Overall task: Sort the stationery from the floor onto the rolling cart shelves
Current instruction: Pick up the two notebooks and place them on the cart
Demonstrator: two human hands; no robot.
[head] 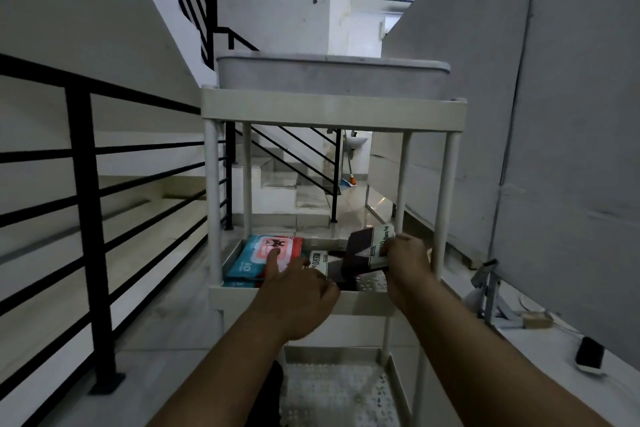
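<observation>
A cream rolling cart (pixel 332 107) stands straight ahead, seen from low down. On its middle shelf (pixel 363 300) lie blue and red packs (pixel 266 255) at the left. My right hand (pixel 407 262) is shut on a dark book with a white label (pixel 363 250), tilted over the shelf's right half. A second dark book labelled HERO (pixel 323 263) lies on the shelf under it. My left hand (pixel 298 291) reaches over the shelf's front rim, forefinger stretched onto the packs, its other fingers beside the HERO book. The perforated bottom shelf (pixel 332 388) shows below.
A white bin (pixel 329 76) sits on the cart's top shelf. Black stair railing (pixel 86 218) runs along the left. A grey wall panel (pixel 554 149) stands at the right, with a folded metal stand (pixel 491 291) and a black device (pixel 590 354) on the floor beside it.
</observation>
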